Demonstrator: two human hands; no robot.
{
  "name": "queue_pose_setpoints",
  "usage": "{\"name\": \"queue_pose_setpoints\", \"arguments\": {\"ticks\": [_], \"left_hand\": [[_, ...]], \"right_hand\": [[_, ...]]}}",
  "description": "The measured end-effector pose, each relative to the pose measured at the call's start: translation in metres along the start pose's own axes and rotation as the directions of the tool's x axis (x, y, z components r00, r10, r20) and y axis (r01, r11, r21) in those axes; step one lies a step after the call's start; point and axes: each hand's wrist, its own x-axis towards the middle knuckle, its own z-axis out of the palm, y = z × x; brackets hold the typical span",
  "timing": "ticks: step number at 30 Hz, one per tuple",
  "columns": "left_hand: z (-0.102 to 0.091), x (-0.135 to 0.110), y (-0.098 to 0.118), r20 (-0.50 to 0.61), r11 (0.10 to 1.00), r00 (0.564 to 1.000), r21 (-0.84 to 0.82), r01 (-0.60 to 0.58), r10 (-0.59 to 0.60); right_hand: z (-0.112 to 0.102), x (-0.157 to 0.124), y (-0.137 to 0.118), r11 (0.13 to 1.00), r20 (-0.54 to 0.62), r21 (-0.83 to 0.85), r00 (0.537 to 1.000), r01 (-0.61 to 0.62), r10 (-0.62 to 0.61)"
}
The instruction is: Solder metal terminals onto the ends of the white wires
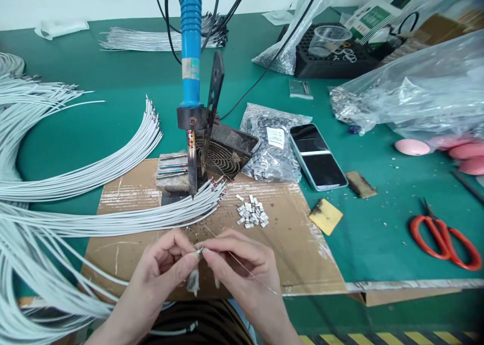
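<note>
1. The left hand and the right hand meet fingertip to fingertip over the near part of the cardboard sheet. Both are pinched narrow, thumb against forefinger, on one small piece held between them. It is too small to tell what it is.
2. A thin wire slants across the right hand's fingers, from just above the fingertips down to the right. I cannot tell whether it is gripped or only lies there.
3. The cardboard sheet lies flat on the green desk, under both hands.
4. A heap of small white parts sits on the cardboard just beyond the right hand, apart from it.
5. A bundle of white wires sweeps in from the left, its ends resting on the cardboard near the soldering iron's tip.
6. The soldering iron, with a blue handle, stands upright and tip-down in a stand at the cardboard's far edge. A small fan leans just behind it to the right.
7. Right of the fan lies a clear bag of parts, with a phone face up just beside it.
8. Further right, a yellow pad lies at the cardboard's edge, and red scissors lie well apart from it.
9. At the far side are crumpled plastic bags, a black tray holding a clear cup, and another wire bundle.
</note>
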Motion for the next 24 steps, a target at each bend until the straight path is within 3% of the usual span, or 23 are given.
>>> {"name": "queue_pose_setpoints", "arguments": {"ticks": [5, 8, 12, 18, 24], "left_hand": [[-0.004, -0.001, -0.003, 0.008, 0.993, 0.999, 0.105, -0.043, 0.043], [-0.007, -0.003, -0.002, 0.02, 0.978, 0.999, 0.201, -0.053, 0.05], [-0.008, -0.003, -0.003, 0.032, 0.934, 0.997, 0.347, -0.08, 0.073], [-0.004, -0.002, -0.005, 0.01, 0.892, 0.989, 0.432, -0.136, 0.147], [0.009, -0.006, -0.007, -0.135, 0.89, 0.969, 0.437, -0.13, 0.208]], "right_hand": [[-0.002, -0.001, 0.007, 0.984, 0.015, 0.143, 0.994, -0.106, 0.105], [-0.004, 0.002, 0.0, 0.985, 0.053, 0.077, 0.987, -0.152, 0.149], [-0.007, 0.006, -0.014, 0.987, 0.064, -0.11, 0.991, -0.114, 0.121], [-0.011, 0.0, -0.011, 0.994, 0.09, -0.035, 0.99, -0.107, 0.11], [-0.009, -0.005, 0.003, 0.995, 0.018, -0.012, 0.995, -0.102, 0.102]]}}
